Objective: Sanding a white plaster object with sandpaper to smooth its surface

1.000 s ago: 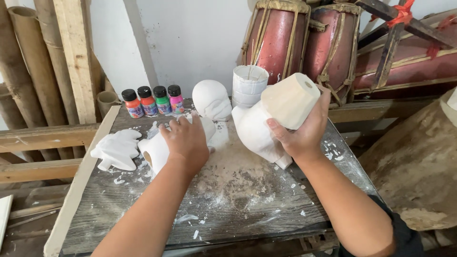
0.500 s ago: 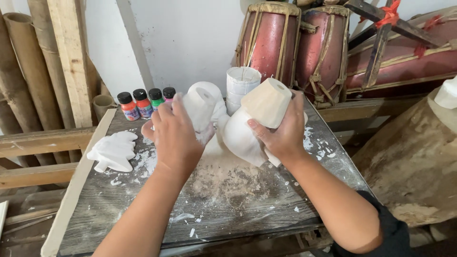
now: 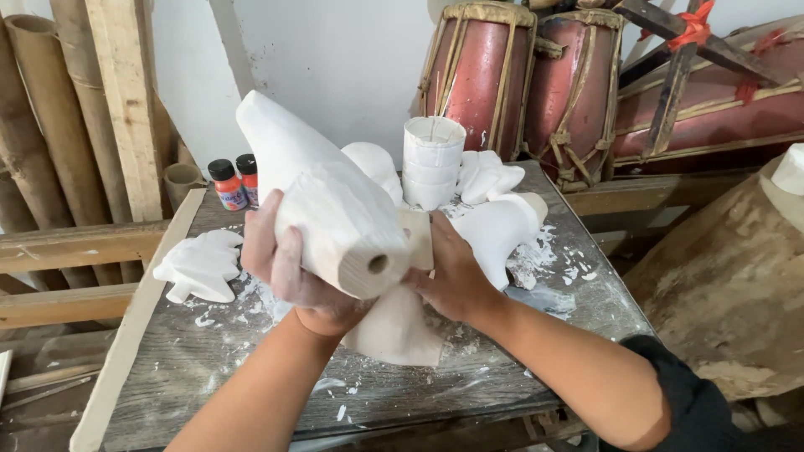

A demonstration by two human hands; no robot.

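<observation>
My left hand (image 3: pixel 289 272) grips a long white carved wooden piece (image 3: pixel 322 201), lifted above the table with its flat round end and small hole facing me. My right hand (image 3: pixel 452 280) presses on a second white carved piece (image 3: pixel 494 230) that lies on the grey wooden table (image 3: pixel 536 368), its bare-wood base (image 3: pixel 417 238) against the lifted piece. The two pieces touch near the middle of the table. White paint flakes lie around them.
A white hand-shaped carving (image 3: pixel 199 266) lies at the table's left. Small paint bottles (image 3: pixel 234 180), a white cup (image 3: pixel 432 161) and more white carvings (image 3: pixel 486 176) stand at the back. Red drums (image 3: pixel 502 79) behind, bamboo poles (image 3: pixel 38 109) left, a rough log (image 3: pixel 729 276) right.
My left hand has taken up the long white piece and raised it toward me. My right hand has lowered its piece onto the table.
</observation>
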